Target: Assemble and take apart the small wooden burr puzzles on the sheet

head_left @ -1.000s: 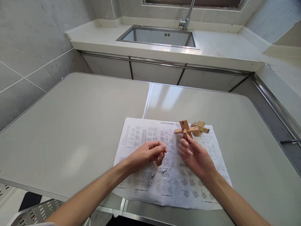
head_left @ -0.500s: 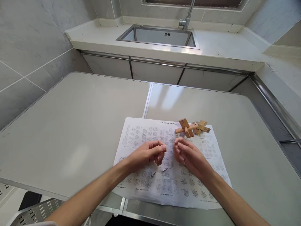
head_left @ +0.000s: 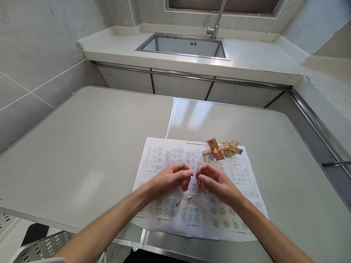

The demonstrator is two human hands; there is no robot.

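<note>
Over the printed paper sheet [head_left: 203, 219], my left hand [head_left: 177, 178] is curled closed, thumb against the index finger. Facing it, my right hand [head_left: 215, 182] is curled too, thumb close to its fingertips. A narrow gap separates the two hands, and no object shows in either. Just beyond my right hand lies a cross-shaped assembly of interlocking wooden pieces [head_left: 216, 149], with dark marks on its flat faces. Touching or overlapping it in view, a second wooden cross-shaped assembly [head_left: 233, 149] sits to the right.
The sheet, covered in small line drawings, lies near the front edge of a light folding table [head_left: 82, 146]. A metal seam [head_left: 172, 117] runs across the tabletop. Behind stands a counter with a steel sink [head_left: 181, 45] and a faucet [head_left: 214, 31]. Tiled wall borders the left.
My right hand has moved left, closer to my left hand, and its fingers have shifted. My left hand is nearly still. The wooden assemblies stay put on the sheet; the view has tilted slightly.
</note>
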